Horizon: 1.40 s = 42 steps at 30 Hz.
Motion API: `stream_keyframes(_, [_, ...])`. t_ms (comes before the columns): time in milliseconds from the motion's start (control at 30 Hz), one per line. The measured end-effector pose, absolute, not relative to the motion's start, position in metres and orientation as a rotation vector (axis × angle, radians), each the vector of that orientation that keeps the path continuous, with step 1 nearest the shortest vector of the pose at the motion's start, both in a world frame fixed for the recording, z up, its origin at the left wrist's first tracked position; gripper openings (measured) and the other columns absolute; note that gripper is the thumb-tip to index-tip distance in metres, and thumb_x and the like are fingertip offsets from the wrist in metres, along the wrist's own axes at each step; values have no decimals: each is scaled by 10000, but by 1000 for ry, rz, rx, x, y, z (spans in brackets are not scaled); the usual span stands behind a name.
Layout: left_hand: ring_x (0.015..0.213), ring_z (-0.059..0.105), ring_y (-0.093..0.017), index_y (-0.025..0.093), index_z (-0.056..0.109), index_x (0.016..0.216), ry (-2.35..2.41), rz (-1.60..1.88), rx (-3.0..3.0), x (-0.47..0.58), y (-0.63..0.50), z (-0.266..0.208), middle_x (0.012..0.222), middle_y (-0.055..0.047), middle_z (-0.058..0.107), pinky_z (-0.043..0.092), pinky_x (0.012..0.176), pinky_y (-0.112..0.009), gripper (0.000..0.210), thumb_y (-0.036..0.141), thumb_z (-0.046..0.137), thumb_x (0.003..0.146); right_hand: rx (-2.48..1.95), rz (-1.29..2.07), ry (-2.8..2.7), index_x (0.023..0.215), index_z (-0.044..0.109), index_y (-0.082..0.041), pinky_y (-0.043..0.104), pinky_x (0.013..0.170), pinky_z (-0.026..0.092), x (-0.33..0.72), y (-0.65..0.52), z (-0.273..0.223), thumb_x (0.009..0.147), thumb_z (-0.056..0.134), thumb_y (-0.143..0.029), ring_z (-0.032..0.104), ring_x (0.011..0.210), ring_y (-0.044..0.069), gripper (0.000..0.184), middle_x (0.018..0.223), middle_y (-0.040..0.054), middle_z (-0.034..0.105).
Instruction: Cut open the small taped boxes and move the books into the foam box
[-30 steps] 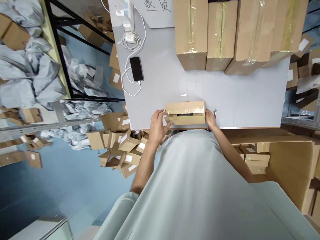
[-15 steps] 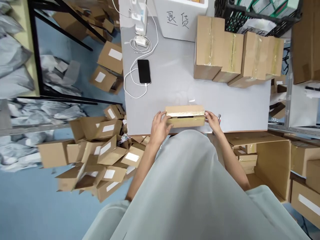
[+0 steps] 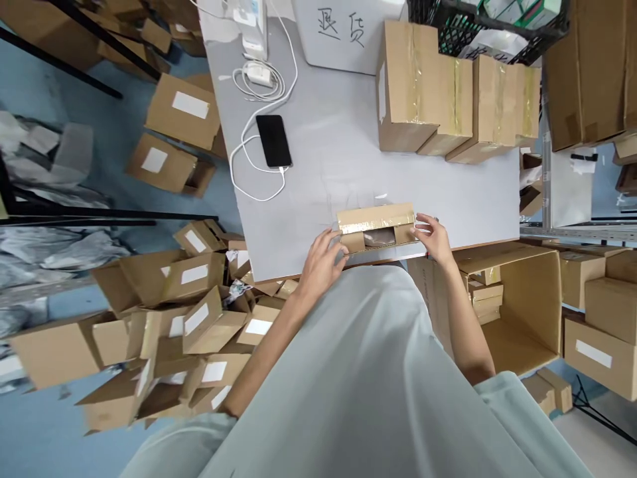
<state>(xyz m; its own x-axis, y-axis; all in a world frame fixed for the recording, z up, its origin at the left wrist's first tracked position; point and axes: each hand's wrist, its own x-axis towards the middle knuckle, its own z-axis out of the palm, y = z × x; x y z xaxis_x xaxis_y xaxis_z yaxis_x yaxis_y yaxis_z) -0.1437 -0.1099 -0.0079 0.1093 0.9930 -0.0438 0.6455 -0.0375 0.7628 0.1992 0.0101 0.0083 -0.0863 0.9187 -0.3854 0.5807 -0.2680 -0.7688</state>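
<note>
A small cardboard box (image 3: 354,243) lies at the table's front edge, right before me. Its taped top flaps are parted, and a greyish, plastic-looking content (image 3: 379,237) shows through the gap. Fingers of my left hand (image 3: 322,263) are bent against the box's left end. At the opposite end my right hand (image 3: 432,239) grips the edge between thumb and fingers. What the greyish content is, I cannot make out.
Taped cartons (image 3: 411,79) stand in a row at the table's back right, by a white bin (image 3: 343,33) and black crate (image 3: 448,26). A phone (image 3: 273,141) charges at left. Opened boxes (image 3: 204,318) heap below left; a large carton (image 3: 532,312) stands below right.
The box's front flap has swung open, widening the narrow slit so the content shows. Both hands stay at the box's ends. My view has shifted and turned slightly.
</note>
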Motion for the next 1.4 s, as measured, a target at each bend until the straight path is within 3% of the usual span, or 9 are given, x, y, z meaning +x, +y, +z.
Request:
stream_keyframes(233, [1598, 461, -349, 251, 667, 1003, 1721, 679, 1712, -132, -112, -3, 1529, -119, 647, 458, 1287, -582, 69, 187, 658, 979, -1753, 1162, -2131, 1595, 607, -336, 538, 1101, 617, 198, 46, 8, 869, 774, -315, 715, 1289, 320, 745, 1650, 113, 544])
stream_keyframes(333, [1599, 459, -358, 250, 662, 1001, 1842, 664, 1651, -121, -115, 2, 1515, -130, 650, 460, 1284, -579, 45, 216, 633, 1001, -1703, 1159, -2320, 1608, 600, -318, 579, 1185, 562, 197, 65, 0, 881, 761, -290, 669, 1384, 358, 745, 1738, 108, 472])
stream_keyframes(467, [1607, 448, -364, 252, 670, 993, 1964, 567, 1581, -104, -123, 5, 1529, -132, 642, 446, 1292, -597, 125, 147, 619, 948, -1495, 1239, -2403, 1553, 658, -255, 556, 1275, 480, 198, 85, -6, 932, 720, -347, 567, 1521, 360, 631, 1730, 106, 517])
stream_keyframes(567, [1602, 457, -357, 259, 667, 984, 2048, 496, 1517, -92, -132, 4, 1524, -121, 648, 446, 1285, -610, 203, 87, 605, 895, -1383, 1322, -2325, 1455, 720, -244, 503, 1209, 530, 201, 97, -7, 1021, 642, -512, 649, 1416, 333, 516, 1602, 113, 652])
stream_keyframes(667, [1582, 478, -357, 257, 656, 973, 2113, 479, 1475, -81, -142, 2, 1503, -128, 656, 457, 1273, -596, 222, 70, 596, 869, -1412, 1309, -2229, 1206, 779, -232, 429, 1019, 591, 201, 107, -12, 1099, 459, -656, 750, 1115, 300, 541, 1265, 122, 807])
stream_keyframes(767, [1537, 522, -346, 251, 650, 977, 2149, 501, 1464, -70, -149, -2, 1485, -142, 660, 477, 1252, -561, 222, 72, 585, 864, -1517, 1168, -2210, 917, 710, -235, 388, 899, 553, 200, 117, -23, 1095, 353, -755, 720, 914, 282, 656, 953, 111, 795])
stream_keyframes(900, [1415, 611, -308, 247, 660, 1001, 2210, 557, 1402, -57, -150, -14, 1442, -130, 682, 519, 1195, -502, 239, 73, 555, 875, -1670, 1101, -2089, 772, 608, -248, 348, 823, 505, 198, 128, -47, 1051, 354, -820, 672, 828, 250, 685, 835, 93, 760])
stream_keyframes(1167, [1264, 693, -267, 235, 679, 986, 2249, 576, 1337, -45, -159, -52, 1346, -133, 713, 575, 1093, -446, 183, 137, 524, 991, -1808, 1123, -1829, 1161, 688, -210, 375, 850, 541, 194, 133, -75, 966, 598, -671, 722, 855, 272, 509, 923, 86, 796])
stream_keyframes(1400, [1297, 697, -280, 236, 690, 989, 2235, 463, 1349, -49, -150, -55, 1421, -136, 697, 592, 1108, -477, 202, 107, 541, 947, -1842, 1083, -1851, 1231, 679, -244, 395, 902, 552, 188, 126, -67, 1000, 570, -522, 717, 921, 279, 377, 1041, 91, 806])
